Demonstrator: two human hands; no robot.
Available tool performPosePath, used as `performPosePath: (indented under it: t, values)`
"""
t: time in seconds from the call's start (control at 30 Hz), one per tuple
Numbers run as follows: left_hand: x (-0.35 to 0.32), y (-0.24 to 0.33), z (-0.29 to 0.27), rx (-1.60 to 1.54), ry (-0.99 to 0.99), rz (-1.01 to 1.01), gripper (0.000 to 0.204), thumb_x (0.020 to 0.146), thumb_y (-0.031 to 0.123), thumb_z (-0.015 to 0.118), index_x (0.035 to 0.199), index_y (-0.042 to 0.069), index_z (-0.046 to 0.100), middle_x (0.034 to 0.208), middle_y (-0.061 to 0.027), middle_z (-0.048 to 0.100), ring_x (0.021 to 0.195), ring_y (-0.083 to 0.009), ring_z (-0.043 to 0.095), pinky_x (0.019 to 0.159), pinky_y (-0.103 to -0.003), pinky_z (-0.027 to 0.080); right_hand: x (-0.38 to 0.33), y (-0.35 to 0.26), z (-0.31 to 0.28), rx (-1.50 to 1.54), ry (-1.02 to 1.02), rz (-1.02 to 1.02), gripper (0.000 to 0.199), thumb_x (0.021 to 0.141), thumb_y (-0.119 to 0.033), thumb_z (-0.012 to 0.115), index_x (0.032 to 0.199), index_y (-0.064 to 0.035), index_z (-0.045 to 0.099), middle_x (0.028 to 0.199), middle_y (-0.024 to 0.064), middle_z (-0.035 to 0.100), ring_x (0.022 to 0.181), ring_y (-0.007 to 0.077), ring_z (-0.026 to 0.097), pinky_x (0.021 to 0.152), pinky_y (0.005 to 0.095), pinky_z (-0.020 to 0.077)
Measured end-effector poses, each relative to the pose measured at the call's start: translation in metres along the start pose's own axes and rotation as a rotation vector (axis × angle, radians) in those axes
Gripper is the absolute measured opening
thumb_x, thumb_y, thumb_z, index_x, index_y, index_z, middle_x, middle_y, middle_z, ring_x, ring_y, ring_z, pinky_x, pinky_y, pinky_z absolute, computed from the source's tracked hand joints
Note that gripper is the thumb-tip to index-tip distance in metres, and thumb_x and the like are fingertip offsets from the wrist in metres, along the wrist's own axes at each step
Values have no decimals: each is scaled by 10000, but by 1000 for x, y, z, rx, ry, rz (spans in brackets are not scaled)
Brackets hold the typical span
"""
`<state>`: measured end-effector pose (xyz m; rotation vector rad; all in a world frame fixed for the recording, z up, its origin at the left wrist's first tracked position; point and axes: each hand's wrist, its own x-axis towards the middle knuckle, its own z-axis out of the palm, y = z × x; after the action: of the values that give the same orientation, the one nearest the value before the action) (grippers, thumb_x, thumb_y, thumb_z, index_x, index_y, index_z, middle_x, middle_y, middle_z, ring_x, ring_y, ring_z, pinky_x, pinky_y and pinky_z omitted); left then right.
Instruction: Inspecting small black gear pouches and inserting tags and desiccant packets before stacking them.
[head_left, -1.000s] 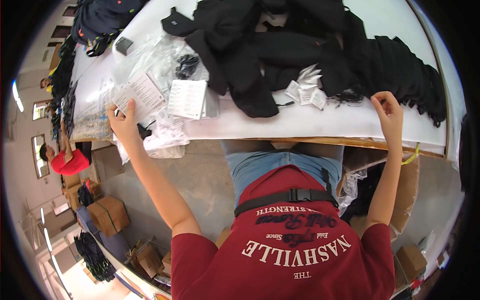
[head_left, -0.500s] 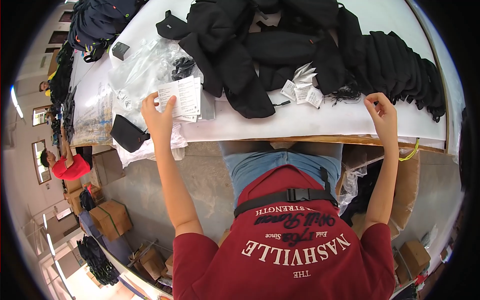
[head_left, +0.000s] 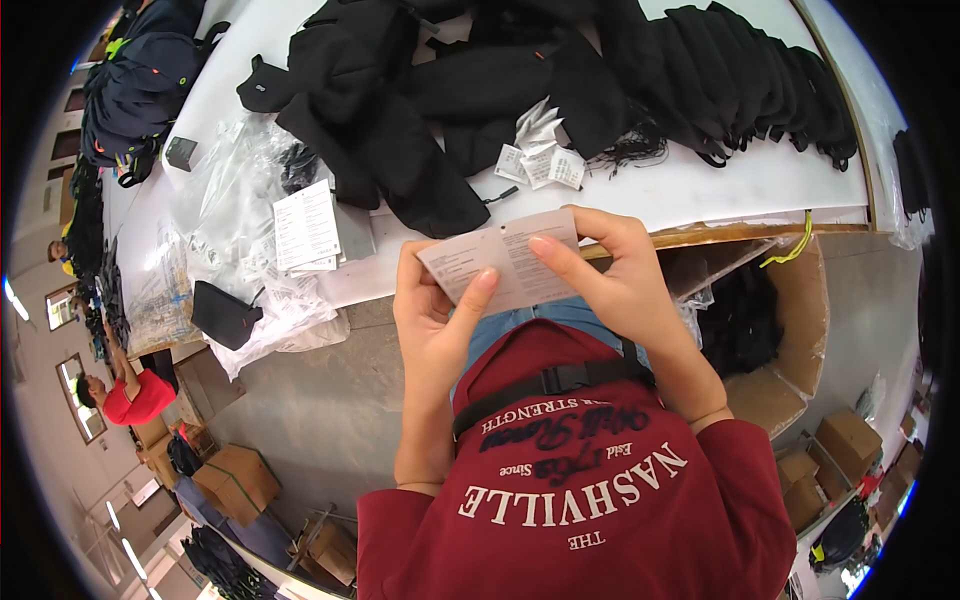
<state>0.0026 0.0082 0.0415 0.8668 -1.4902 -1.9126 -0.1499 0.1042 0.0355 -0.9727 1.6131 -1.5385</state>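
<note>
A white printed card [head_left: 505, 265] with a small hole near its upper edge is spread between both hands, in front of the table edge. My left hand [head_left: 437, 310] pinches its left side, thumb on top. My right hand [head_left: 612, 265] grips the right side, its thumb also lying on the printed face. On the table to the left is a stack of similar cards [head_left: 306, 228]. Beyond the held card lie several white fabric labels [head_left: 541, 160] and a short black zip pull [head_left: 503, 194], beside black fabric pieces [head_left: 420, 160].
Clear plastic bags [head_left: 225, 180] cover the table's left part, with a small black pouch [head_left: 226, 314] at the edge. A row of black bags [head_left: 740, 80] lines the back right. Below stands an open carton [head_left: 800, 330]. A person in red [head_left: 140, 397] is at far left.
My left hand has left the card stack and moved right with a card in it. My right hand has come in from the right and taken the card's other side.
</note>
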Motion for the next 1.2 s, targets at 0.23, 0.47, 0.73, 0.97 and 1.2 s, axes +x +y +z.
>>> performPosePath:
  t: [0.23, 0.47, 0.73, 0.97, 1.2]
  values:
    - [14, -1, -1, 769, -30, 563, 266, 743, 60, 715, 991, 44, 619, 995, -70, 617, 929, -233, 535, 796, -338, 417, -15, -9, -7, -387, 3, -55, 194, 810, -116, 648, 759, 34, 536, 649, 104, 489, 587, 192, 475, 552, 301, 376]
    - [15, 5, 1, 875, -119, 524, 109, 690, 56, 729, 777, 68, 665, 983, -56, 621, 919, -226, 523, 777, -324, 411, -19, -11, -8, -478, 12, -154, 203, 781, -113, 657, 733, 25, 516, 646, 125, 478, 596, 276, 469, 555, 339, 383]
    - [15, 3, 0, 896, -196, 490, 104, 668, 68, 717, 745, 69, 647, 953, -35, 616, 922, -252, 518, 788, -351, 420, -19, -9, -13, -622, -98, -171, 140, 780, -158, 610, 771, -21, 583, 716, 86, 579, 691, 275, 566, 630, 369, 450]
    - [13, 1, -1, 907, -209, 481, 106, 660, 75, 717, 739, 72, 646, 949, -25, 616, 919, -249, 516, 796, -353, 413, -18, -7, -15, -614, -141, -136, 147, 782, -167, 604, 767, -23, 578, 703, 93, 573, 689, 275, 567, 614, 374, 445]
    - [12, -1, -3, 871, -231, 437, 94, 671, 78, 708, 748, 77, 653, 947, -17, 619, 919, -237, 513, 800, -348, 407, -18, -5, -18, -588, -179, -106, 161, 782, -173, 603, 787, -13, 588, 699, 107, 574, 684, 285, 568, 609, 385, 445]
